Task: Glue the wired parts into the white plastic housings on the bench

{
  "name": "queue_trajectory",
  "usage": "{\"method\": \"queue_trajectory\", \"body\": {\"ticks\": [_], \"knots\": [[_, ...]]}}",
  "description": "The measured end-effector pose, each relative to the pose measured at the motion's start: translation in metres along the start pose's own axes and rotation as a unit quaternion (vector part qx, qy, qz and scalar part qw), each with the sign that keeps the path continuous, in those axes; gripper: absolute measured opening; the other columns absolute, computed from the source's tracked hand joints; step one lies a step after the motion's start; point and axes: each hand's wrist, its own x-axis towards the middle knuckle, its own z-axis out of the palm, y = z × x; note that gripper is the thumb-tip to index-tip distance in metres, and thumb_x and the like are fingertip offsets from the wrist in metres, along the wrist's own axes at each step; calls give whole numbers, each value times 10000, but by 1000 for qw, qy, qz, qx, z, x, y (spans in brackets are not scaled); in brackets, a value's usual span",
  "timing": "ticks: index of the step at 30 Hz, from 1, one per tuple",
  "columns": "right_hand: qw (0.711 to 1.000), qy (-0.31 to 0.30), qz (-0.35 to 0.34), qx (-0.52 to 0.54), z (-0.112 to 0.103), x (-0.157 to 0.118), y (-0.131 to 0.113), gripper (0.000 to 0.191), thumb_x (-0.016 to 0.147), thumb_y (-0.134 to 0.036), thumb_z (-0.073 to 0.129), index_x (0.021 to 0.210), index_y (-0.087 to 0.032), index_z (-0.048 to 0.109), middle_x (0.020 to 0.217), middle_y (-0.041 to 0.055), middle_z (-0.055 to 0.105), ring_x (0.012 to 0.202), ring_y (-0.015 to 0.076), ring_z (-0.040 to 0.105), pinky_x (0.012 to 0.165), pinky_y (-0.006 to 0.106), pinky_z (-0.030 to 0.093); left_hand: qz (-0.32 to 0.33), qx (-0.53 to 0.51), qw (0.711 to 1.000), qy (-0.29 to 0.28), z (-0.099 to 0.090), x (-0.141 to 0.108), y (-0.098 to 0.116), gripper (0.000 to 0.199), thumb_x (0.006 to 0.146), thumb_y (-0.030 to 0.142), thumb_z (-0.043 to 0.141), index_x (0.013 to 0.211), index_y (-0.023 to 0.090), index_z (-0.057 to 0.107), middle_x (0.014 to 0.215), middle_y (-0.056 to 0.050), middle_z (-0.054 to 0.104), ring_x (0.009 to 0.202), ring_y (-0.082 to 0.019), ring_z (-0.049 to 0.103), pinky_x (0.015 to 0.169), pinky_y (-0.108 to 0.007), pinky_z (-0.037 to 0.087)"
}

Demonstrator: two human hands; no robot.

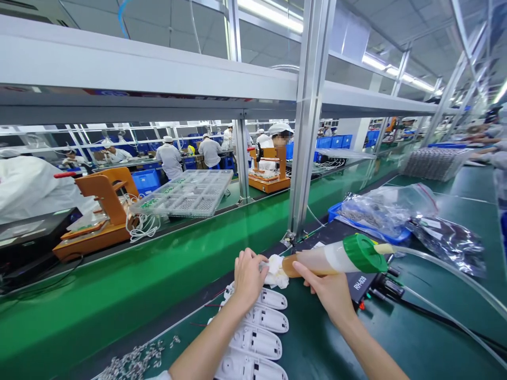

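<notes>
My right hand [330, 293] is wrapped round a glue dispensing syringe [315, 262], held nearly level. Amber liquid shows in its barrel, and a green cap [362, 253] with a clear hose closes the right end. White crumpled tissue [277, 272] surrounds its left, front end. There my left hand [249, 274] is closed, thumb and fingers pinching a small pale piece beside the tissue; I cannot make out what it is. Below my hands several white plastic housings [261, 319] lie in a row on the green bench, partly covered by my left forearm.
A black controller box marked RH-028 [360, 287] with cables stands right of the syringe. Behind it are a blue tray [336, 211] with bagged parts and a silvery bag [451, 243]. Small metal parts [138, 361] lie front left. A metal post [307, 132] rises ahead; people work beyond.
</notes>
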Motion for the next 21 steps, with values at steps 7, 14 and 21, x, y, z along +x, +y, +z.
{"method": "queue_trajectory", "body": {"ticks": [7, 14, 21], "knots": [[999, 23, 3, 29, -4, 2, -2, 397, 491, -482, 747, 561, -112, 623, 404, 12, 493, 370, 94, 388, 362, 237, 328, 3, 14, 1000, 0, 4, 1, 0, 90, 801, 199, 578, 773, 221, 661, 905, -35, 487, 919, -199, 436, 797, -323, 323], [988, 75, -38, 131, -18, 6, -23, 452, 484, -432, 782, 774, -116, 639, 468, -12, 514, 400, 110, 434, 366, 241, 330, 1, 23, 1000, -6, 4, 0, 1, 123, 809, 183, 538, 760, 204, 649, 923, -53, 470, 935, -216, 422, 809, -336, 329], [968, 133, -62, 204, -22, 0, -42, 500, 483, -488, 755, 810, -141, 606, 679, 16, 595, 424, 95, 453, 365, 248, 341, -20, 9, 1000, 4, -16, 2, 10, 160, 766, 124, 530, 908, 180, 580, 991, -65, 478, 995, -229, 441, 869, -362, 350]]}}
